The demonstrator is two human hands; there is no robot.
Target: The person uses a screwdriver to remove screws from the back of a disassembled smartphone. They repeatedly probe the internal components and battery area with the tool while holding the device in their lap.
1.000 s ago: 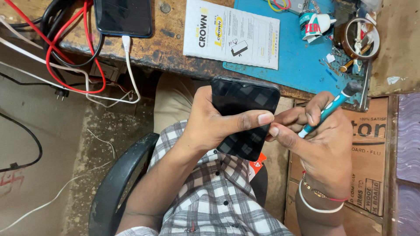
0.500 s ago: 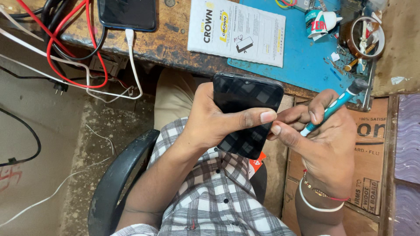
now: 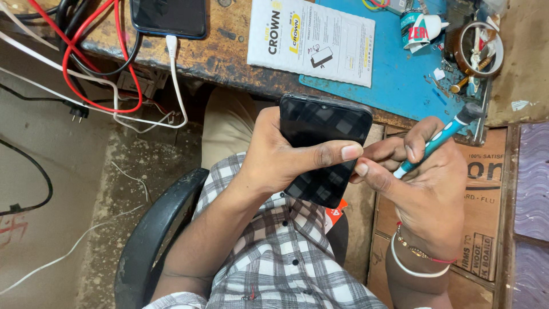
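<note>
Just beyond the hands, a white printed leaflet (image 3: 311, 40) with black and yellow blocks lies flat, overlapping the near edge of a blue work mat (image 3: 394, 74). Beyond the right hand a small white canister with a red-and-teal label (image 3: 416, 28) lies near a roll of amber tape (image 3: 479, 48), and below that hand brown cardboard boxes (image 3: 483, 189) with dark lettering stand stacked. The worn wooden bench edge (image 3: 229, 63) runs just above the hands, so they work in the gap between bench and lap. To the left of the left hand the floor lies open past a black chair arm (image 3: 154, 229), while red and white cables (image 3: 114, 68) hang off the bench beside a second dark phone (image 3: 168, 17) plugged into a white lead. The left hand (image 3: 280, 154) is curled around a black smartphone (image 3: 323, 146), thumb pressed across its glossy face, holding it tilted above the checked shirt. The right hand (image 3: 423, 183) is closed on a teal-and-white screwdriver (image 3: 437, 140), its forefinger touching the phone's right edge by the left thumb tip.
</note>
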